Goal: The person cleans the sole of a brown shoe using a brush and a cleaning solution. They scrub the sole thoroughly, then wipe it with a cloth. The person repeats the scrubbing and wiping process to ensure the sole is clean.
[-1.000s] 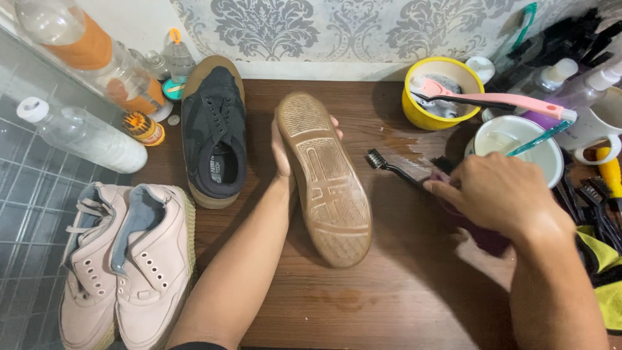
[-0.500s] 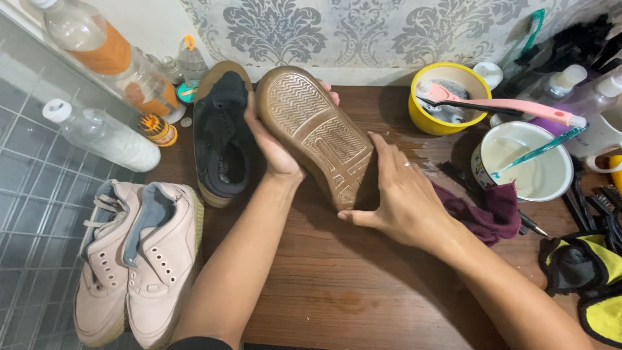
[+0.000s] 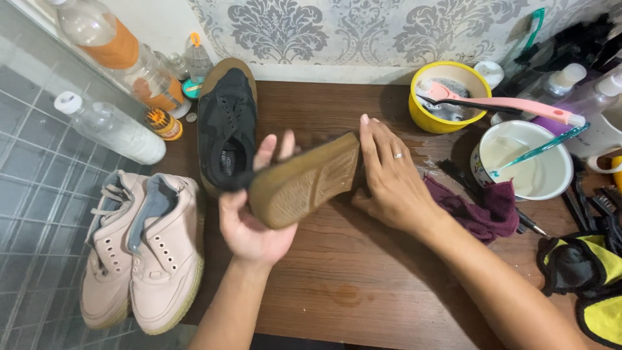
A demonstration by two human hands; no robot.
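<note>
A black shoe with a tan rubber sole [image 3: 304, 181] is held above the wooden table [image 3: 363, 285], sole turned toward me. My left hand [image 3: 249, 214] cups it from below near the heel, fingers up behind it. My right hand [image 3: 392, 175], wearing a ring, presses flat against the toe end. The matching black shoe [image 3: 225, 123] lies upright on the table just behind, toe pointing away.
A pair of pink sneakers [image 3: 139, 249] sits at the left table edge. Plastic bottles [image 3: 113, 129] line the left. A yellow bowl [image 3: 447, 97] with a pink brush, a white bowl [image 3: 531, 162] with a toothbrush, a maroon cloth [image 3: 483, 207] and a yellow-black cloth [image 3: 589, 279] lie right.
The shoe has turned from standing sole-up to lying sideways and lower. My right hand dropped the brush, then shifted from the shoe's side to its toe end.
</note>
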